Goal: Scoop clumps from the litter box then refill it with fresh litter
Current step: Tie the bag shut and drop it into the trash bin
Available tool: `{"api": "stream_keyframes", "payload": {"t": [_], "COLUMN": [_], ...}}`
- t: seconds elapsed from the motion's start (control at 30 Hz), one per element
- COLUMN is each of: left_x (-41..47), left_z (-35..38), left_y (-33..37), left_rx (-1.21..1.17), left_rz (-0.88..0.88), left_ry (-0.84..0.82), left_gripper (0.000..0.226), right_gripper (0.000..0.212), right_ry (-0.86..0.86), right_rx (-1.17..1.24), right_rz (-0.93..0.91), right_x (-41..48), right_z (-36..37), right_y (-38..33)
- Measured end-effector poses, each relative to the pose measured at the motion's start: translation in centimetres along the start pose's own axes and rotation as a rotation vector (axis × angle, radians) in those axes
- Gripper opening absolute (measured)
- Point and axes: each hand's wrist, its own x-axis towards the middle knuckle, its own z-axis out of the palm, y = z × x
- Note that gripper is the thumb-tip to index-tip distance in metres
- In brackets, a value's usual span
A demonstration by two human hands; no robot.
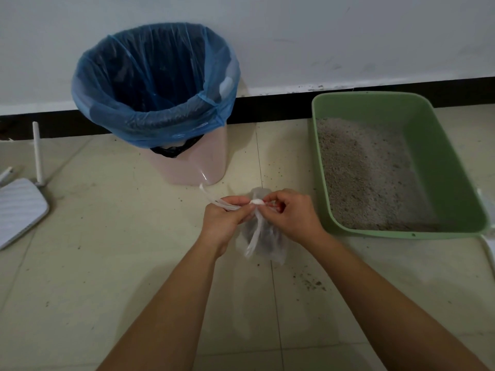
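I am knotting the small plastic bag (263,242), which I judge is holding the scooped clumps; it is sitting low at the floor (107,263), between the bin (192,162) and the green litter box (442,156); my left hand (223,219) is pinching its loose strands, fingers curled; my right hand (293,212) is pinching at the knot (257,202); pulling too hard risks tearing the thin film; a slack knot risks slipping and spilling clumps.
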Motion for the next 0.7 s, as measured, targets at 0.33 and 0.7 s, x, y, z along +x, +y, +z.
{"api": "stream_keyframes", "payload": {"t": [0.33,0.7], "left_x": [-0.2,0.9], "left_z": [0.5,1.3], "left_y": [0.3,0.8], "left_rx": [-0.076,-0.234], "left_rz": [-0.14,-0.344], "left_ry": [-0.106,-0.015], "left_gripper": [0.011,0.023], "right_gripper": [0.018,0.016], "right_ry": [0.243,-0.033], "right_rx": [-0.237,-0.058], "right_rz": [-0.308,-0.18], "right_x": [-0.7,-1.0], "right_z": [0.7,-1.0], "right_y": [1.5,2.1]}}
